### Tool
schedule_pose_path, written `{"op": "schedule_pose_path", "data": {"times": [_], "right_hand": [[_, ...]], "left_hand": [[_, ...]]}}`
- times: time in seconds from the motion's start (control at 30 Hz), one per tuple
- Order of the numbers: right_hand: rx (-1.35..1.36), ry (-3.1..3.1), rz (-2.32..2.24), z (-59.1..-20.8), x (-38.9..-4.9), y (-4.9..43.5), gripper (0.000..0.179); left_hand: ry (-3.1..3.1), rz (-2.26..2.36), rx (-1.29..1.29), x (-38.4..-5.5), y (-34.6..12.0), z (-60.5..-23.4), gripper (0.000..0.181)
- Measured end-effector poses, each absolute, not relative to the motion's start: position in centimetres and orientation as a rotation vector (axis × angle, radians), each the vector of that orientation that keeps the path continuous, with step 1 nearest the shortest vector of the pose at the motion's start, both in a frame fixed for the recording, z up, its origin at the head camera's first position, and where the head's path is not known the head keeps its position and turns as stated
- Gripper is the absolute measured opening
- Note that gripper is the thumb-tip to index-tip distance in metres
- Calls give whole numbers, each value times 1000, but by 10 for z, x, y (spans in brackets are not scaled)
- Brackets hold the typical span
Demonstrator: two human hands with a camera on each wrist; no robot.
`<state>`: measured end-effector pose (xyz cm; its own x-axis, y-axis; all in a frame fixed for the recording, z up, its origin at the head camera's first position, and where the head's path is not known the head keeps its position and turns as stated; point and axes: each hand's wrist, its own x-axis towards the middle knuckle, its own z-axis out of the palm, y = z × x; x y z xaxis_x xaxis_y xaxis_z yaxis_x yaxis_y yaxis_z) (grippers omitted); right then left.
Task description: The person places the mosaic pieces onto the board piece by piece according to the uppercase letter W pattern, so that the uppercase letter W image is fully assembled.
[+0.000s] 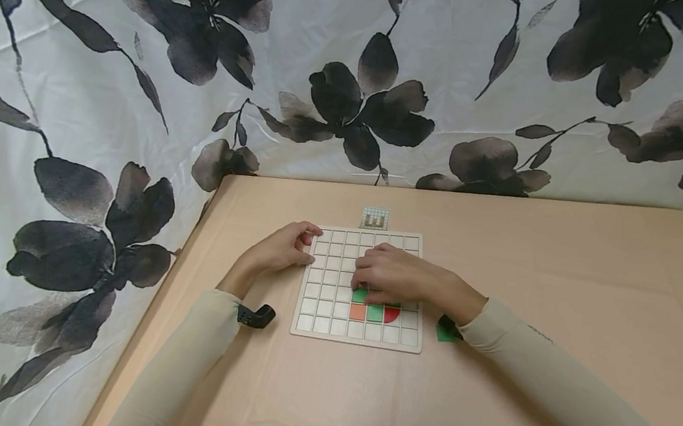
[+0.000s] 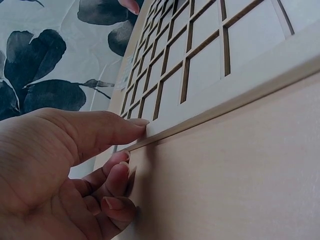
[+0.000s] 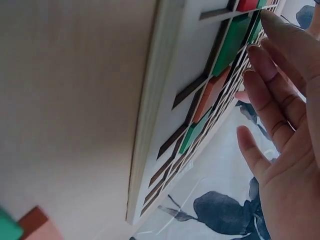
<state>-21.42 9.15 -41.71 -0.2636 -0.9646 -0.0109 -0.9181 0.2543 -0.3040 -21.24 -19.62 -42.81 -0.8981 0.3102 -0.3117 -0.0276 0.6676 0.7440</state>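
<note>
A white grid board (image 1: 310,330) lies on the table. My left hand (image 1: 279,247) holds its upper left corner; in the left wrist view the thumb (image 2: 107,129) lies on the rim and the other fingers curl beside the edge. My right hand (image 1: 400,276) is over the middle of the board, fingers bent, fingertips close to a green tile (image 1: 359,295). Whether something is pinched there is hidden. Just below, a row of cells holds an orange tile (image 1: 358,312), a green tile (image 1: 375,314) and a rounded red tile (image 1: 391,314).
A small card with a grid pattern (image 1: 375,218) lies beyond the board's far edge. Loose green pieces (image 1: 447,330) are at the board's right, partly under the right forearm; an orange piece (image 3: 41,225) lies among them. Flower-print cloth (image 1: 354,102) hangs behind the table (image 1: 532,263).
</note>
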Motion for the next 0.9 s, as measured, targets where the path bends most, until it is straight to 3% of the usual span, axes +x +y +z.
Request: {"op": "schedule_pose_path", "data": {"times": [0.37,0.9], "right_hand": [[-1696,2330,-629,-422,-228,135,16],[-1361,2503,-547,-423,-225,209,18]], "left_hand": [[2475,1097,206,-214,-195,-428,52],[2482,1078,221,-211,-195,-427,53]]}}
